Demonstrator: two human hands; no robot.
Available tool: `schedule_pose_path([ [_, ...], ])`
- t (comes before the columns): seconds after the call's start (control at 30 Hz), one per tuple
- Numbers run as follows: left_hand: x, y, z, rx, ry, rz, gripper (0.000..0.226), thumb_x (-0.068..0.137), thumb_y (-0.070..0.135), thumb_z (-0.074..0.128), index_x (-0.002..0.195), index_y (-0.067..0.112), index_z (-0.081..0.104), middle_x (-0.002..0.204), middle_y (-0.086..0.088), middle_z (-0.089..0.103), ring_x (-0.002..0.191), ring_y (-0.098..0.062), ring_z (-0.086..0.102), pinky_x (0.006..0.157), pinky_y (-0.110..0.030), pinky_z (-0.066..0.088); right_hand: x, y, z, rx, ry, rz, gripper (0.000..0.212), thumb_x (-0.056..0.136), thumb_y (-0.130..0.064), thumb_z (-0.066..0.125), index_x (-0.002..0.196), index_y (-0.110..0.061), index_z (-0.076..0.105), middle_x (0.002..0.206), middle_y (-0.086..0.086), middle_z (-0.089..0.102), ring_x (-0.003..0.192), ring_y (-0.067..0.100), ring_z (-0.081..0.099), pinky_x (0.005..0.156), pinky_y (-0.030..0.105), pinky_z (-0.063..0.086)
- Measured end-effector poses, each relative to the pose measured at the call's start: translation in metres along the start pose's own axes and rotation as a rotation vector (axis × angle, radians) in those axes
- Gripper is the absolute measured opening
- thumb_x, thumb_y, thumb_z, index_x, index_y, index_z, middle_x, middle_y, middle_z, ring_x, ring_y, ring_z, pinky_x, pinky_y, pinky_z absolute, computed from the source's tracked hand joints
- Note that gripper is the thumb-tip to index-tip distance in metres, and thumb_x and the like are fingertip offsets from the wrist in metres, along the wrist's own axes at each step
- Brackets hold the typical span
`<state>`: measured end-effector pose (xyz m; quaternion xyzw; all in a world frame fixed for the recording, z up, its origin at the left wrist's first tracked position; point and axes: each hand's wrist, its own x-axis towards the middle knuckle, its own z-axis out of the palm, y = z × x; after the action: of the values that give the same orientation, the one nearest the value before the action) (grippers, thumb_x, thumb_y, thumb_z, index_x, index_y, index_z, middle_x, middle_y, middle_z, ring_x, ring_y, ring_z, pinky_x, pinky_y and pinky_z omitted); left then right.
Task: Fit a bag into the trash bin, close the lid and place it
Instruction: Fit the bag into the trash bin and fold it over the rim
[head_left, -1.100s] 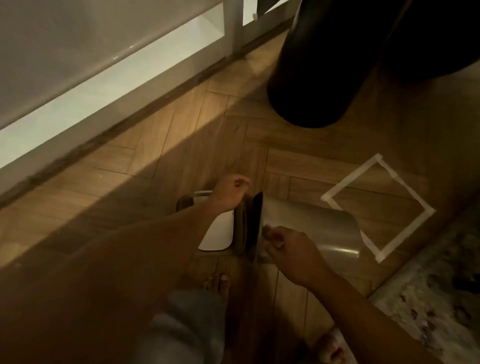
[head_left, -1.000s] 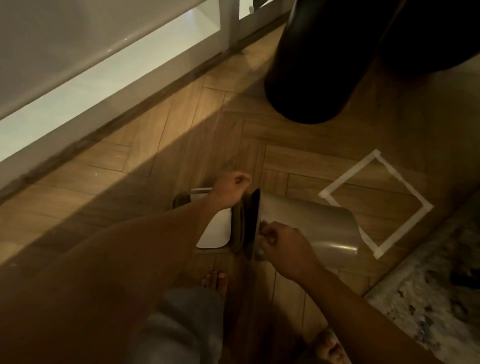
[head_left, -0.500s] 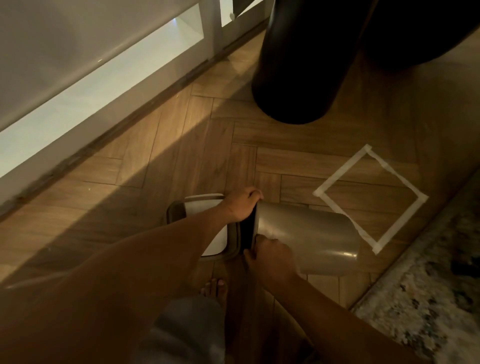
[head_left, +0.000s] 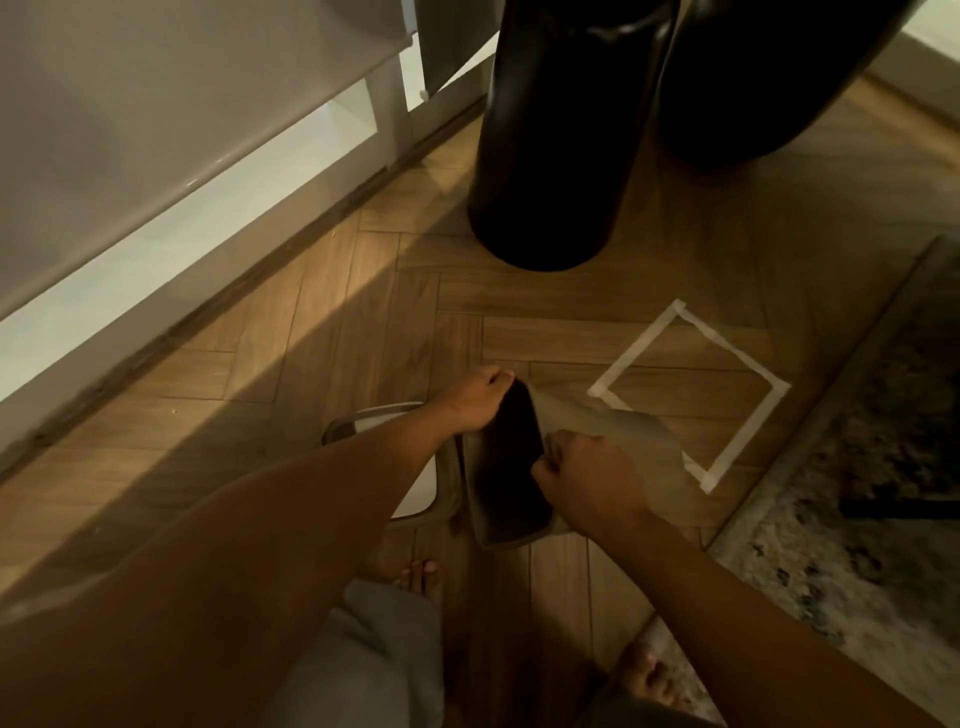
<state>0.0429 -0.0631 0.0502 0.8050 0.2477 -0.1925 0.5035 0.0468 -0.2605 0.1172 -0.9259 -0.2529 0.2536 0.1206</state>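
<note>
A brushed-metal trash bin (head_left: 628, 441) is tilted on the wooden floor, its mouth (head_left: 514, 457) turned up toward me. The inside looks black; I cannot tell bag from shadow. Its hinged lid (head_left: 415, 493), white inside, hangs open to the left. My left hand (head_left: 472, 400) grips the far edge of the rim. My right hand (head_left: 587, 478) is closed on the right edge of the rim. Part of the lid is hidden by my left forearm.
A square of white tape (head_left: 736, 349) marks the floor just right of the bin. A tall black cylinder (head_left: 561, 156) stands behind, a white cabinet (head_left: 156, 156) to the left, and a patterned rug (head_left: 857, 509) to the right. My bare feet (head_left: 421, 577) are below the bin.
The bin lay on its side before; it has been tipped up so its mouth faces me. My right hand moved from the near side up onto the rim.
</note>
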Motion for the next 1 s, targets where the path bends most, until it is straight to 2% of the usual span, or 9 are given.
schedule_pose_path([
  [0.13,-0.017,0.019,-0.002,-0.026,0.009,0.028,0.043,0.108,0.035,0.032,0.135,0.012,0.055,0.114,0.003,0.053,0.105,-0.011,0.049,0.082,-0.024,0.034,-0.016,0.009,-0.014,0.017,0.061,0.002,0.029,0.093,-0.037,0.055,0.068,-0.028,0.046,0.062,-0.005,0.058,0.055,0.009,0.056,0.047,0.025,0.042],
  [0.27,-0.031,0.026,0.000,0.048,-0.043,0.014,0.033,0.108,0.032,0.033,0.119,0.014,0.058,0.104,-0.009,0.055,0.087,-0.014,0.052,0.067,-0.024,0.038,-0.033,0.017,-0.020,0.073,0.108,-0.001,0.032,0.095,-0.034,0.055,0.066,-0.026,0.044,0.071,-0.003,0.055,0.058,0.011,0.054,0.048,0.024,0.035],
  [0.33,-0.039,0.023,-0.002,0.104,-0.091,-0.044,0.036,0.107,0.034,0.034,0.123,0.011,0.057,0.106,-0.012,0.058,0.086,-0.016,0.056,0.072,-0.029,0.043,-0.039,0.021,-0.024,0.087,0.126,-0.008,0.034,0.095,-0.033,0.056,0.065,-0.025,0.042,0.077,0.000,0.054,0.061,0.013,0.054,0.051,0.027,0.039],
  [0.43,-0.052,0.016,-0.009,0.167,-0.170,-0.133,0.046,0.106,0.039,0.035,0.138,0.010,0.052,0.124,-0.017,0.062,0.110,-0.029,0.060,0.097,-0.043,0.048,-0.046,0.031,-0.029,0.117,0.154,-0.011,0.035,0.094,-0.032,0.058,0.063,-0.024,0.044,0.074,-0.002,0.053,0.059,0.010,0.052,0.050,0.022,0.035],
  [0.5,-0.064,0.013,-0.014,0.186,-0.215,-0.176,0.048,0.105,0.044,0.037,0.142,0.016,0.047,0.131,-0.014,0.059,0.116,-0.029,0.058,0.099,-0.044,0.048,-0.050,0.041,-0.032,0.168,0.148,0.021,0.032,0.093,-0.033,0.060,0.065,-0.020,0.051,0.070,-0.003,0.056,0.058,0.008,0.054,0.047,0.017,0.031],
  [0.67,-0.095,0.016,-0.021,0.132,-0.274,-0.306,0.056,0.100,0.059,0.037,0.144,0.025,0.042,0.129,-0.006,0.058,0.109,-0.029,0.060,0.086,-0.042,0.055,-0.062,0.058,-0.042,0.296,0.087,0.086,0.024,0.090,-0.038,0.062,0.071,-0.023,0.059,0.067,-0.006,0.062,0.061,0.005,0.058,0.050,0.018,0.034],
  [0.83,-0.116,0.030,-0.023,-0.054,-0.212,-0.221,0.044,0.098,0.055,0.046,0.127,0.022,0.054,0.109,-0.004,0.071,0.096,-0.024,0.069,0.077,-0.041,0.062,-0.085,0.067,-0.059,0.400,0.168,0.112,0.021,0.091,-0.038,0.061,0.072,-0.031,0.061,0.069,-0.013,0.065,0.064,0.001,0.063,0.053,0.017,0.039],
  [0.93,-0.127,0.036,-0.025,-0.118,-0.159,-0.180,0.038,0.094,0.059,0.051,0.119,0.030,0.052,0.105,0.000,0.070,0.093,-0.023,0.070,0.070,-0.037,0.063,-0.100,0.068,-0.064,0.479,0.266,0.144,0.022,0.094,-0.032,0.061,0.073,-0.032,0.059,0.070,-0.015,0.063,0.074,-0.016,0.058,0.047,0.008,0.041],
  [1.0,-0.133,0.039,-0.026,-0.085,-0.152,-0.149,0.033,0.091,0.062,0.052,0.112,0.036,0.054,0.107,0.000,0.068,0.092,-0.025,0.070,0.064,-0.034,0.062,-0.107,0.069,-0.064,0.507,0.310,0.181,0.021,0.097,-0.032,0.058,0.075,-0.031,0.058,0.074,-0.014,0.062,0.074,-0.015,0.059,0.047,0.007,0.041],
])
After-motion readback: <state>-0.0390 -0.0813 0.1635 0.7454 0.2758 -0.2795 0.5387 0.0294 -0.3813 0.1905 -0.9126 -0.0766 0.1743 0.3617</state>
